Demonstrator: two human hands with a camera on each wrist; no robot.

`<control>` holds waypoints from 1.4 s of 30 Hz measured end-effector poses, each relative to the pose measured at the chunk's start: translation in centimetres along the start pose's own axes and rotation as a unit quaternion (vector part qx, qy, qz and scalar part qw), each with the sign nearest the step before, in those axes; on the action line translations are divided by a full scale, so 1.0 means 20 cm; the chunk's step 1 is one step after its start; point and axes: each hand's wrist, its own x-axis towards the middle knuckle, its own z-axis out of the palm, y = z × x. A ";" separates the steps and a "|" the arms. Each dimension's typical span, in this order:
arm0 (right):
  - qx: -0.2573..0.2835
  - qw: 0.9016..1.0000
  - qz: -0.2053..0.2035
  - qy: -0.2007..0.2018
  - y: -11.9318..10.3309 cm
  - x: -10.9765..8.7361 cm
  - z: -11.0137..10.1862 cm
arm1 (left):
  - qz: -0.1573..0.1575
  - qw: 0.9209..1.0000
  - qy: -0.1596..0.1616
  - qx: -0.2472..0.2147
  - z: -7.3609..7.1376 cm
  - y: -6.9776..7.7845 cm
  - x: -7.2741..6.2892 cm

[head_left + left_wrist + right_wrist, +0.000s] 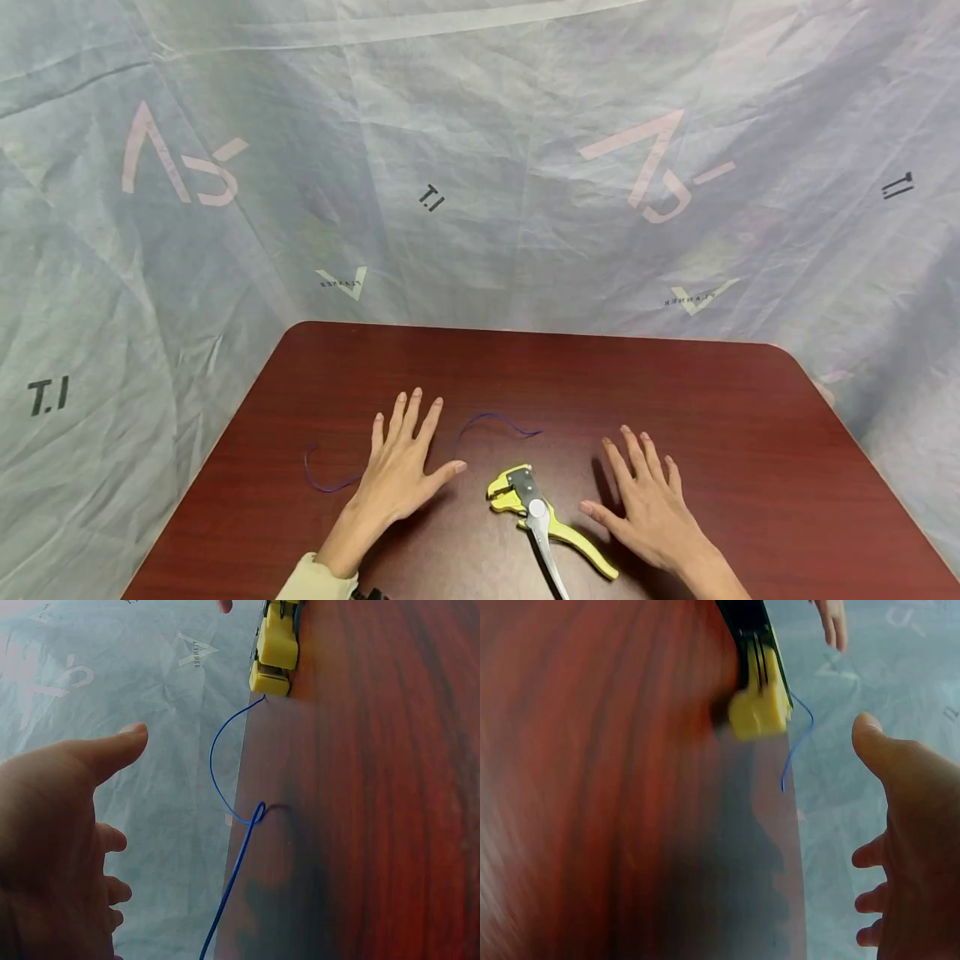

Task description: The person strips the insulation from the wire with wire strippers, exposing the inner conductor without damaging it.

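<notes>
My left hand point(401, 471) spreads its fingers above the table, over the middle of a thin blue wire point(495, 416). The wire's two ends show on either side of that hand, and in the left wrist view the blue wire point(214, 761) makes a loose curve. To the right lies a wire stripper point(536, 512) with yellow and silver handles and a dark grey head, its jaws toward the far left. On its other side my right hand point(648, 512) hovers with fingers spread, holding nothing. The right wrist view shows the stripper's yellow handle point(757, 712) close by.
Both hands are over a dark red wood-grain table point(675, 392) with rounded far corners. Pale grey printed sheeting point(480, 167) hangs behind it and along both sides. A cream sleeve point(318, 579) covers the left forearm at the lower edge.
</notes>
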 end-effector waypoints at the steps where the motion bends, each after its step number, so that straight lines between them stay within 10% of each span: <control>1: 0.000 1.000 -0.002 -0.002 -0.01 0.00 0.01 | 0.001 1.000 -0.002 -0.004 0.00 0.00 0.01; 42: -0.007 0.999 -0.031 -0.043 -0.30 -0.18 0.16 | -0.004 0.986 -0.071 -0.151 0.16 0.04 0.20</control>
